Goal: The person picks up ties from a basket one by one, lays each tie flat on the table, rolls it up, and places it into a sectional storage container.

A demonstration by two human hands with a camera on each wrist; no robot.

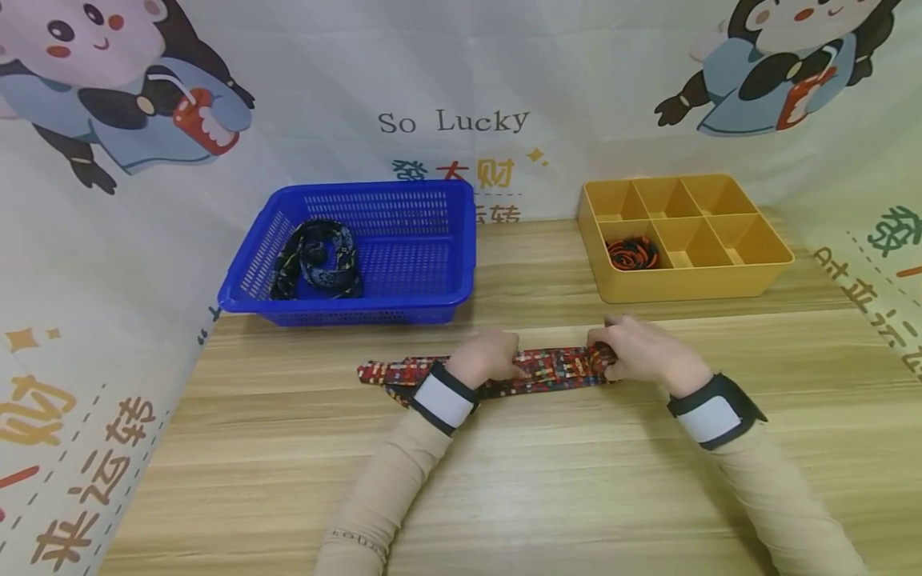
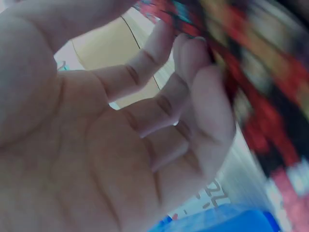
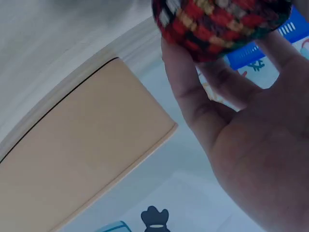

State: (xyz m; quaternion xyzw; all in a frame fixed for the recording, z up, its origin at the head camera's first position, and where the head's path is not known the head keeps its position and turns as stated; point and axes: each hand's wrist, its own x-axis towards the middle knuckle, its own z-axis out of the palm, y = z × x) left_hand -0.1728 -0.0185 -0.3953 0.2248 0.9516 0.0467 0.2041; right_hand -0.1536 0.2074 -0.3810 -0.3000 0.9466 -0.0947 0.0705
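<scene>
A necktie with a red, black and multicolored check lies lengthwise across the table, its right end wound into a roll. My right hand grips that roll between thumb and fingers; the checked roll shows at the fingertips in the right wrist view. Further left, my left hand pinches the flat part of the tie, and the bent fingers meet the cloth in the left wrist view. The tie's loose end extends left past the left wrist, which hides part of it.
A blue basket at the back left holds a dark patterned necktie, loosely coiled. At the back right stands a yellow divided box, with an orange and black rolled tie in its front left compartment. A printed cloth hangs behind the table.
</scene>
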